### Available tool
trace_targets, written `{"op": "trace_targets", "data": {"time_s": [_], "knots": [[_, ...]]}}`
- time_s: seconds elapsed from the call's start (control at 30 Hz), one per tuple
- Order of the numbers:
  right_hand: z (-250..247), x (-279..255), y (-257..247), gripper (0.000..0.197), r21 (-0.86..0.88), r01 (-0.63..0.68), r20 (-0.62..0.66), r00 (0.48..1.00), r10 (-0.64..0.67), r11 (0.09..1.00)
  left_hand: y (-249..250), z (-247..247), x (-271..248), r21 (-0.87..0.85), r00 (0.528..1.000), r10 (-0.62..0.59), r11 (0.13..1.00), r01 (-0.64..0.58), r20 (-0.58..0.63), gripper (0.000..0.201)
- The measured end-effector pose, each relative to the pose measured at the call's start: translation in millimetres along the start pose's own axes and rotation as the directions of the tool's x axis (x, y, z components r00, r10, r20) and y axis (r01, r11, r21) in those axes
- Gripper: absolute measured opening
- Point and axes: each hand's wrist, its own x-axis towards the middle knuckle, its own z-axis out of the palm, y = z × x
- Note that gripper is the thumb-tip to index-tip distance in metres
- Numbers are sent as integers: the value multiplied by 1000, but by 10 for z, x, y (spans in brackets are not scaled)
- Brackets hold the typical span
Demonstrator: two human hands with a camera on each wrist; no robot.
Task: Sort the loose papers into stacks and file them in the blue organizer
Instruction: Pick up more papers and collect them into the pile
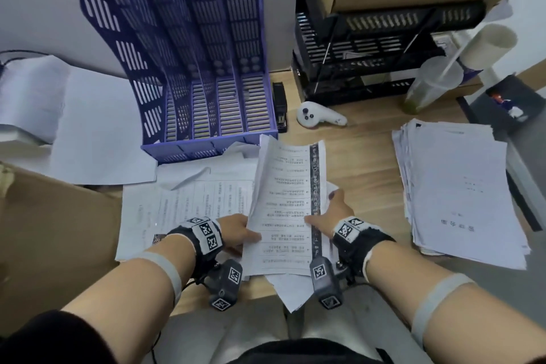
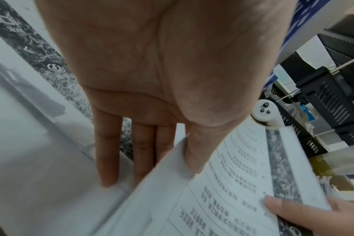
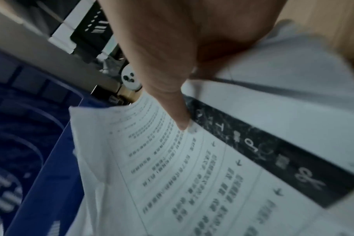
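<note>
Both hands pinch one printed sheet (image 1: 288,204) above the worktop (image 1: 366,156): left hand (image 1: 236,230) on its left edge, right hand (image 1: 331,213) on its right. Long axis points ahead; the organizer (image 1: 204,68), apparently empty, stands ahead-left, nearer the left hand.

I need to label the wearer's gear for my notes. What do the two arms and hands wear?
Each wrist has a black band with white square code tags, and a grey camera block hangs below it, also tagged. A thin black cable runs from the left block. A pale strap circles each forearm. Dark sleeves start near the elbows. The hands are bare.
</note>
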Motion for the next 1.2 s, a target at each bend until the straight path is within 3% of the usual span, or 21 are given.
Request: {"op": "trace_targets", "data": {"time_s": [0.17, 0.33, 0.43, 0.6, 0.73, 0.83, 1.03, 1.1, 1.2], "knots": [[-324, -133, -168, 46, 16, 158, 146, 976, -159, 987, 47, -57, -42, 134, 995, 60, 989, -70, 77, 37], [-779, -467, -309, 35, -85, 263, -16, 964, -265, 961, 253, -126, -30, 348, 990, 94, 929, -126, 106, 57], [-1084, -622, -273, 33, -49, 285, -110, 951, -289, 957, 390, -137, 11, 419, 993, 88, 901, -114, 80, 54], [-1542, -840, -211, 38, 49, 353, -238, 913, -332, 934, 677, -95, -44, 296, 976, 193, 943, -155, -104, 36], [-1802, -1026, -166, 34, 237, 391, -332, 893, -304, 889, 950, -34, 23, -61, 976, 216, 975, -216, 1, 48], [-1917, -1130, -78, 34, 373, 380, -400, 889, -223, 847, 1123, 114, 104, -280, 971, 237, 936, -215, 47, 54], [-1867, -1166, 336, 37, 508, 255, -359, 931, -67, 823, 1268, 399, 375, -405, 988, 153, 902, -148, -20, 87], [-1815, -1106, 495, 38, 497, 194, -342, 940, -14, 846, 1246, 494, 442, -363, 983, 130, 916, -169, -130, 68], [-1769, -1071, 619, 32, 301, 133, -392, 920, -4, 944, 1196, 530, 565, -259, 916, 134, 935, -244, -378, 35]]}}
